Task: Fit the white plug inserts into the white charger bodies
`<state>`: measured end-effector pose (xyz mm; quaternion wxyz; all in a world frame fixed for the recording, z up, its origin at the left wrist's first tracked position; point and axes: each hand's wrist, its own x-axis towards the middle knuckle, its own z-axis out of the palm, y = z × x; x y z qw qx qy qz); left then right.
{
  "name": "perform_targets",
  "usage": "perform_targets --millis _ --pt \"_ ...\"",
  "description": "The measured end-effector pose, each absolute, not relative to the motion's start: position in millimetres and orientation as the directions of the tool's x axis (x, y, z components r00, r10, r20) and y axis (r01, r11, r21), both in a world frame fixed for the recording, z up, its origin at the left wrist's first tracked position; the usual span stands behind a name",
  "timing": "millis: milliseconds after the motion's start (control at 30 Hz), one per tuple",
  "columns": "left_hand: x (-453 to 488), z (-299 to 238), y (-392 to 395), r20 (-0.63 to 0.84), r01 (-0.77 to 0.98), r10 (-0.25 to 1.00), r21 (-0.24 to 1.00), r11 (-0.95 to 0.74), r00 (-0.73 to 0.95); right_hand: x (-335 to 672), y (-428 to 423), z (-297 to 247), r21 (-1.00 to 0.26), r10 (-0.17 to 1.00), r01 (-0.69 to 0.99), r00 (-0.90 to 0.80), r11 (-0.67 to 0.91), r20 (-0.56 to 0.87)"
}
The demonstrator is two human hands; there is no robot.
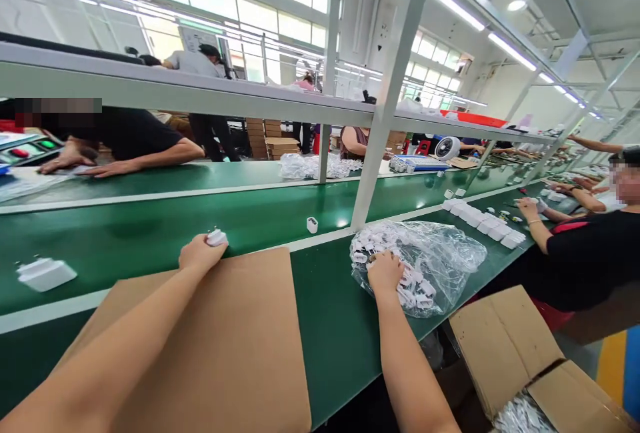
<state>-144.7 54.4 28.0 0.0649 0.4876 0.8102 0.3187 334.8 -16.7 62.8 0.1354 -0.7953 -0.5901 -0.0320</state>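
- Nearest on the right, an open cardboard box (pixel 505 346) of dull brown corrugated board stands with its flaps spread. More bagged white pieces show inside it.
- A flat cardboard sheet (pixel 240 339), matte and smooth, lies on the near green strip under the left forearm.
- The left hand (pixel 200 254) rests at the sheet's far edge, its fingers closed around a small white plug part (pixel 217 237) of glossy moulded plastic. The part sits at the fingertips, just at the belt's edge.
- The right hand (pixel 385 271) is pressed down into a crinkled clear plastic bag (pixel 440 253) heaped with the same white parts. Its fingers curl among them, and I cannot tell whether they grip one.
- Judged from this, one piece is in hand while another is being sought. Freeing a single part from the tangle would call for a fingertip pinch rather than a scoop.
- On the smooth green conveyor belt (pixel 150 233), a blocky white adapter (pixel 46 273) lies to the left and a small white piece (pixel 312 224) stands mid-belt.
- Farther right, a row of white adapters (pixel 485 223) lies by a co-worker's hand (pixel 527 208).
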Motion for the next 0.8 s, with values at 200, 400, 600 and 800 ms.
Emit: perform_targets --millis 200,400,600,800 --pt "-72 54 56 0.58 0.859 0.711 0.507 0.067 -0.398 340 -16 64 -0.174 0.931 0.941 0.321 -0.291 0.176" --pt "6 56 107 0.267 0.769 0.961 0.628 -0.116 -0.072 345 -13 66 -0.308 0.89 0.919 0.339 -0.245 0.304" --pt "42 54 132 0.157 0.719 0.987 0.69 -0.085 -0.034 333 -4 56 -0.942 0.912 0.32 0.351 0.098 0.214" --pt "28 62 77 0.136 0.652 0.98 0.732 -0.199 0.147 321 -6 53 -0.912 0.991 -0.395 0.028 -0.107 -0.129"
